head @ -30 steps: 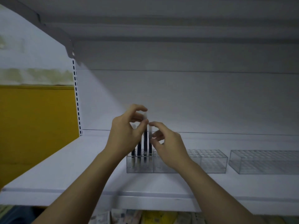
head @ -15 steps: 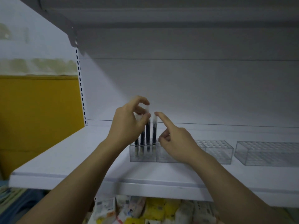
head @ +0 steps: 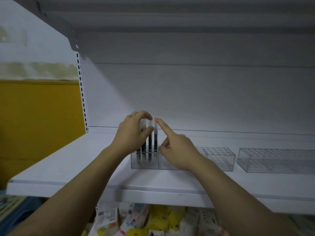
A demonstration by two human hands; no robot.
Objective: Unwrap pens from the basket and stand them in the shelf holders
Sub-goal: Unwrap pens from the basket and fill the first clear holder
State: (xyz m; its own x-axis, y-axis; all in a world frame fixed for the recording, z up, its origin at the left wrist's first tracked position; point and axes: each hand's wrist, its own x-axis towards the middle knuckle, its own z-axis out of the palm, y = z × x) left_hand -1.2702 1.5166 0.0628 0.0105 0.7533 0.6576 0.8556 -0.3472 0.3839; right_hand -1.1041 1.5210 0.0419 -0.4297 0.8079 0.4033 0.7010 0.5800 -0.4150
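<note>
Standing upright in the clear holder (head: 144, 160) on the white shelf (head: 68, 164), four pens (head: 150, 143) form a row. The left hand (head: 132, 132) pinches one pen's pale cap; the right hand (head: 177, 149) points, forefinger extended, its tip at the rightmost cap, other fingers curled. Another holder (head: 276, 160) sits rightward.

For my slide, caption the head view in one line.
Left hand steadies dark pens with clear caps in a clear plastic holder; right hand points at one.
</note>
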